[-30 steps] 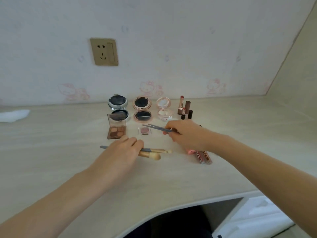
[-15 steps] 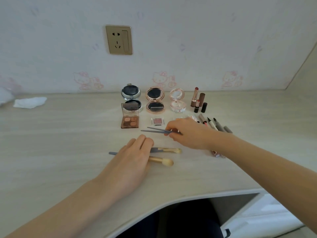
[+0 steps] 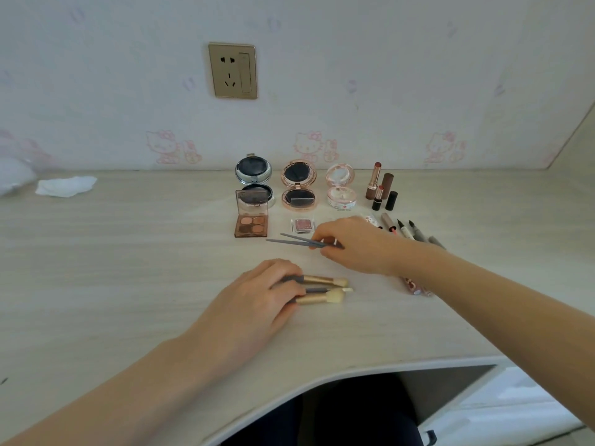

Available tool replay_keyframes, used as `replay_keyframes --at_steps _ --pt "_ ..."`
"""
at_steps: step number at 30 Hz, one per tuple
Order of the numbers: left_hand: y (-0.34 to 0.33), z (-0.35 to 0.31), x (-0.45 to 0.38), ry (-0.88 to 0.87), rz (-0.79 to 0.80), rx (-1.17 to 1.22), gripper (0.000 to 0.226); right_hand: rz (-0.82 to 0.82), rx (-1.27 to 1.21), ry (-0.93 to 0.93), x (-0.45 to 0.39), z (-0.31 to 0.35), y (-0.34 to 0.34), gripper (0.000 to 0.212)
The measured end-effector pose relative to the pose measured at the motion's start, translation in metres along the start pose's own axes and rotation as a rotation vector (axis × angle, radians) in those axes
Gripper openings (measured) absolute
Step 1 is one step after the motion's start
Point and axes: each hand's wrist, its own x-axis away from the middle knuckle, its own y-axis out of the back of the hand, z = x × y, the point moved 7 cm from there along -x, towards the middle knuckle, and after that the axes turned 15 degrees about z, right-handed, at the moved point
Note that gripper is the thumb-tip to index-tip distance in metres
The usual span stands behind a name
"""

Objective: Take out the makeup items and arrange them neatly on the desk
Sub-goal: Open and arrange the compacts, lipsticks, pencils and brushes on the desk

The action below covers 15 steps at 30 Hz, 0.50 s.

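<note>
On the pale wooden desk [image 3: 112, 284], seen from the head camera (the only view there is), most of the makeup is already sitting in tidy rows against the wall: three open round compacts [image 3: 298, 185], a brown eyeshadow palette [image 3: 251, 220], a small pink pot [image 3: 301, 225], a cluster of lipsticks [image 3: 381, 188] standing upright, and a row of pens [image 3: 409, 231] lying just to the right of them.

The right hand [image 3: 357, 246] is pinching two thin grey sticks [image 3: 296, 241] at one end, between thumb and fingertips; they are fanning out slightly to the left, just in front of the pink pot, low over the wood, though I cannot tell if they are touching it. The left hand [image 3: 257, 294] is resting palm down, fingers laid flat over the grey handles of three gold-banded brushes [image 3: 325, 289], whose pale tips are poking out to the right, side by side.

By my reckoning the step in hand is lining up the last loose tools in front of the rows. The next move is probably calling for the sticks to be laid down parallel, close together and square with the brushes; being thin and light, they may roll or cross when let go. Some tubes [image 3: 415, 286] are lying partly hidden under the right forearm and may want straightening afterwards. A crumpled tissue [image 3: 66, 186] is lying far off to the left.
</note>
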Motion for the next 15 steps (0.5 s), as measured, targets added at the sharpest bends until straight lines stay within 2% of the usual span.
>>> replay_keyframes --at_steps 5,8,15 --pt "0.000 0.000 0.003 0.019 -0.043 -0.004 0.029 -0.002 0.056 0.066 -0.019 0.021 -0.003 0.026" --pt "0.001 -0.001 0.003 0.013 -0.073 -0.040 0.019 0.001 0.102 0.089 -0.027 0.028 -0.007 0.027" --pt "0.000 0.003 0.003 0.060 -0.103 -0.071 0.019 0.024 0.028 0.091 -0.029 0.024 -0.009 0.023"
